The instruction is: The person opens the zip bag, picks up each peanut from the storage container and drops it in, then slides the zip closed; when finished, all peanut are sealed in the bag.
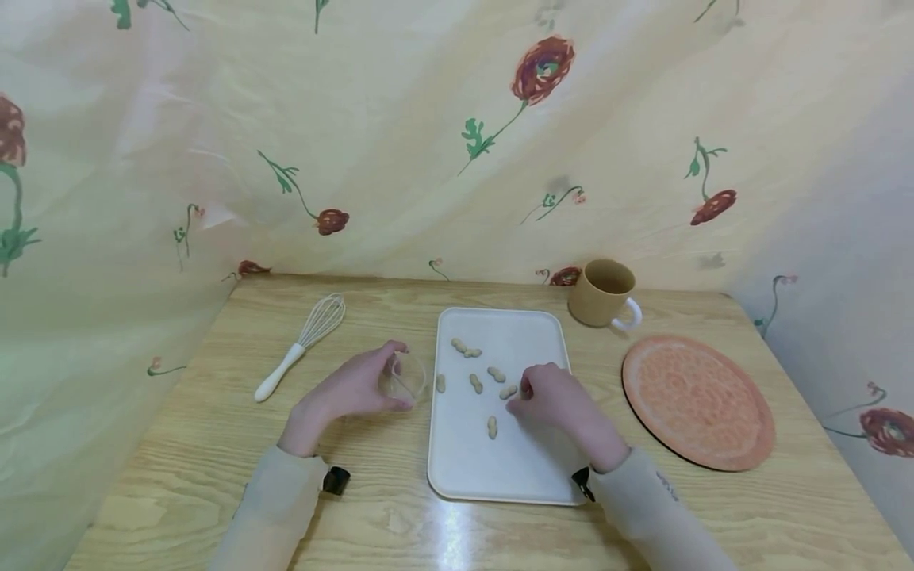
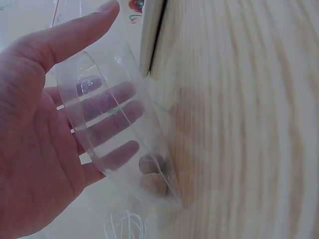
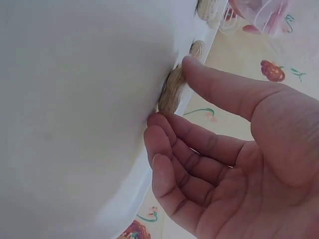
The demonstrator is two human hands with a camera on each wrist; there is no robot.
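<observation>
My left hand (image 1: pixel 357 382) holds a clear plastic bag (image 2: pixel 107 99) to the left of the tray, thumb on one side and fingers on the other. A peanut (image 2: pixel 153 174) sits low inside the bag in the left wrist view. On the white tray (image 1: pixel 493 472) my right hand (image 1: pixel 560 403) has its thumb and fingertips at the two ends of another peanut (image 3: pixel 172 92), pinching it near the tray surface. Several more peanuts (image 1: pixel 496 374) lie scattered to the left of that hand, one of them lower down (image 1: pixel 492 427).
A whisk (image 1: pixel 300 349) with a white handle lies at the left. Behind the tray's right corner stands a tan mug (image 1: pixel 600 297) with a white handle. A round orange mat (image 1: pixel 698 403) lies at the right. Flowered cloth (image 1: pixel 400 159) hangs along the table's back edge.
</observation>
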